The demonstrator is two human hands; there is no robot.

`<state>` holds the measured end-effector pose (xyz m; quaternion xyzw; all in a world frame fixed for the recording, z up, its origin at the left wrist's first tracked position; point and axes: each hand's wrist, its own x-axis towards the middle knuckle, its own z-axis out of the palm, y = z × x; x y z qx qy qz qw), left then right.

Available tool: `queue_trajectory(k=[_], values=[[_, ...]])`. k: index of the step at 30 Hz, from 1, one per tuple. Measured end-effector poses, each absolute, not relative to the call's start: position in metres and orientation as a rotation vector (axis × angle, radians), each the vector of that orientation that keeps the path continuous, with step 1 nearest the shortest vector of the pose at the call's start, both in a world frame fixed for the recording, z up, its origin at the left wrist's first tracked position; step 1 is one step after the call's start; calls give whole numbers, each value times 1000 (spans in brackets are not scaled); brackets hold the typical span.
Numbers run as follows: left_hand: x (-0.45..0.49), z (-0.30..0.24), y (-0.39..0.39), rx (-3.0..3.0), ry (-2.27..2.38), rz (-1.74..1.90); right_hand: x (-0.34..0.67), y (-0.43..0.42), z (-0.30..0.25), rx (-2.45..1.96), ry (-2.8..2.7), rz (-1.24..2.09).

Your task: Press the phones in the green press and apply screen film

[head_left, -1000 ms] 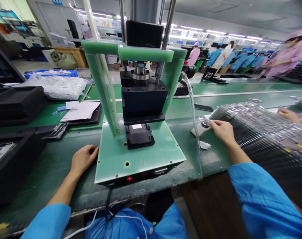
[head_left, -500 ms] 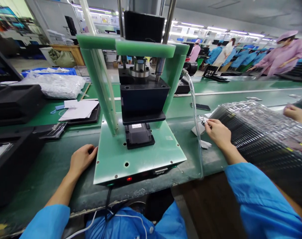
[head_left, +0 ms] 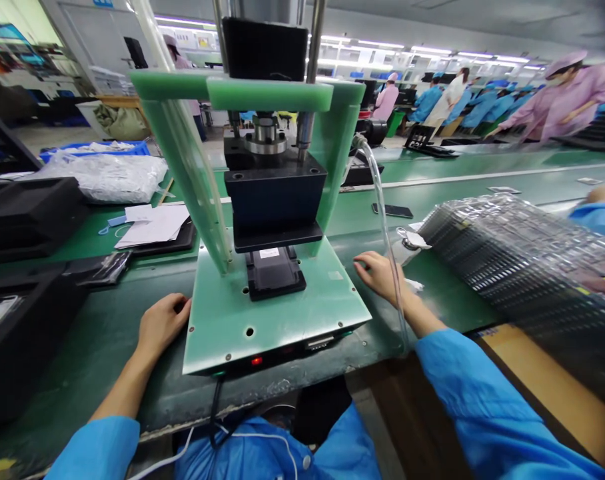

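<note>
The right hand (head_left: 382,277) has been drawn from the tray stack (head_left: 507,260) at frame right to the right edge of the green base plate (head_left: 282,320), grip apart and empty, the left hand (head_left: 160,323) loosely open and empty at its left edge, the black part (head_left: 274,270) seated at frame centre.

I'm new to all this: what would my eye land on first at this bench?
The tall green press frame in the middle, with a black block above a small black part seated on its green base plate. The person's left hand rests at the plate's left edge and the right hand at its right edge, behind a clear tube. A long stack of clear trays lies at the right.
</note>
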<state>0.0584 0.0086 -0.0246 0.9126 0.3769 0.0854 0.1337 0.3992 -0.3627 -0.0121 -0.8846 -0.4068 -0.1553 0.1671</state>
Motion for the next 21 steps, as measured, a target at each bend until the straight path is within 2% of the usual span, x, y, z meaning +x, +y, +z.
queue_trajectory(k=[7,21], values=[[59,-20,5,2675,1107,226,407,-320,-49,-2518,-1096,-336],[65,0,-16,2711,1199,79,412,-323,-55,-2535,-1072,-320]])
